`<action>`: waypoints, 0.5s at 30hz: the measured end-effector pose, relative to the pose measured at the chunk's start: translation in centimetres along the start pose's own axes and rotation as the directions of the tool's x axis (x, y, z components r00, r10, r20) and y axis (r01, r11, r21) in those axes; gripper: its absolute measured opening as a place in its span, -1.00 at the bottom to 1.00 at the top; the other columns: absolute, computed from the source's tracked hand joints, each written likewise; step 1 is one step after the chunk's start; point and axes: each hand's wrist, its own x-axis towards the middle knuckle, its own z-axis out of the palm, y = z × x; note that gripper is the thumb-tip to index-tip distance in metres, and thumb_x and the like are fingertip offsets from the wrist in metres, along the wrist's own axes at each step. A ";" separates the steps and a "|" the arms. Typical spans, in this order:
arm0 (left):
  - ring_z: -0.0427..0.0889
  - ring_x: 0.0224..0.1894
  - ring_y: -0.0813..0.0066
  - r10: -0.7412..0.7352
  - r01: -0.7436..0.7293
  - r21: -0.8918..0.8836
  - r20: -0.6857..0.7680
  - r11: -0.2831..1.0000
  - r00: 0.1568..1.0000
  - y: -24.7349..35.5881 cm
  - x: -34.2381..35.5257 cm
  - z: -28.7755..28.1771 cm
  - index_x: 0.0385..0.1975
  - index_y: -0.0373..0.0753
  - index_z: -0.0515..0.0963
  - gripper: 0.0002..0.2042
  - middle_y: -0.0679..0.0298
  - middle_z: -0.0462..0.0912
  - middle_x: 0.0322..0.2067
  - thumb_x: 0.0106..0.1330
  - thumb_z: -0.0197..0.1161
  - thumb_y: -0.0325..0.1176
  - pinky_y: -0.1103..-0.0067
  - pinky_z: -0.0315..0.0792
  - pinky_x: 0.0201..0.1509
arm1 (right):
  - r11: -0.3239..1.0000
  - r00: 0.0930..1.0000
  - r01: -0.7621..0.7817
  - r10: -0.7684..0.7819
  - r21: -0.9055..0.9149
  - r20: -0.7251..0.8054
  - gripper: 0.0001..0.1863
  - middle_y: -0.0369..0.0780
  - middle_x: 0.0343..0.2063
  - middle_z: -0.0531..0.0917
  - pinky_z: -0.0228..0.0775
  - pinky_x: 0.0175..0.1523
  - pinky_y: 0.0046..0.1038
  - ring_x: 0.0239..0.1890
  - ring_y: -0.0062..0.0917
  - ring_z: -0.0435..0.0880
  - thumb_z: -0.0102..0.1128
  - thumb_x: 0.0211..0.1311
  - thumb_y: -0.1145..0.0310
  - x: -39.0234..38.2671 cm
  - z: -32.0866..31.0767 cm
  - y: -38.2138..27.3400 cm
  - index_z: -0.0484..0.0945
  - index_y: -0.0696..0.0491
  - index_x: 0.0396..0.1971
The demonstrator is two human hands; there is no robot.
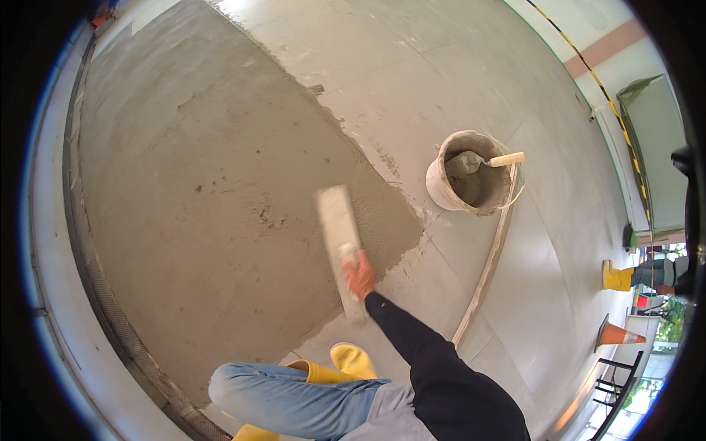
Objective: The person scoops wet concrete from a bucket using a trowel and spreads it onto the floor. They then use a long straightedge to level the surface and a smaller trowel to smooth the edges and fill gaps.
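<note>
My right hand (359, 275) grips the handle of a long flat trowel (335, 217), slightly blurred, that lies over wet grey mortar (191, 213) near that patch's right edge. My left hand is not in view. Beneath me show my bent jeans-clad leg and yellow boots (353, 360). Right of the trowel, a mortar-smeared bucket (445, 184) stands on the tiles (518, 264), with a smaller wooden-handled trowel (506, 159) resting in it.
A long straightedge (478, 298) runs beside the bucket. A metal channel (95, 264) borders the mortar on the left. At the right are striped tape (625, 136), an orange cone (618, 334), a black rack (614, 386) and another person in yellow boots (618, 275).
</note>
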 end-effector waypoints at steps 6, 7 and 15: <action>0.52 -0.50 0.34 -0.055 0.054 -0.056 -0.019 0.997 0.998 1.1 -0.2 1.5 -0.10 -0.26 0.39 -0.60 0.16 0.48 -0.44 0.36 0.38 -0.12 0.45 0.53 -0.48 | 0.926 0.910 0.344 -0.288 -0.157 0.298 -0.32 0.21 0.16 0.57 0.46 0.26 -0.17 0.21 0.08 0.59 0.19 0.40 0.06 -5.8 1.3 -0.8 0.36 0.22 0.34; 0.51 -0.50 0.36 -0.068 0.066 -0.067 -0.024 0.996 0.997 1.3 -0.2 1.6 -0.08 -0.25 0.37 -0.59 0.17 0.48 -0.44 0.37 0.38 -0.11 0.46 0.52 -0.49 | 0.944 0.928 0.286 -0.230 -0.162 0.295 -0.35 0.20 0.17 0.56 0.43 0.29 -0.19 0.22 0.09 0.57 0.19 0.39 0.10 -4.2 0.4 -1.1 0.38 0.23 0.33; 0.49 -0.54 0.38 -0.077 0.078 0.044 -0.025 0.996 0.997 2.4 -1.2 0.3 -0.12 -0.29 0.37 -0.63 0.16 0.48 -0.44 0.40 0.32 -0.14 0.48 0.51 -0.49 | 0.998 0.950 0.055 -0.062 -0.030 -0.306 -0.31 -0.04 -0.32 0.66 0.58 -0.34 -0.31 -0.40 -0.29 0.71 0.21 0.42 0.09 12.3 -7.0 -3.8 0.30 0.18 0.39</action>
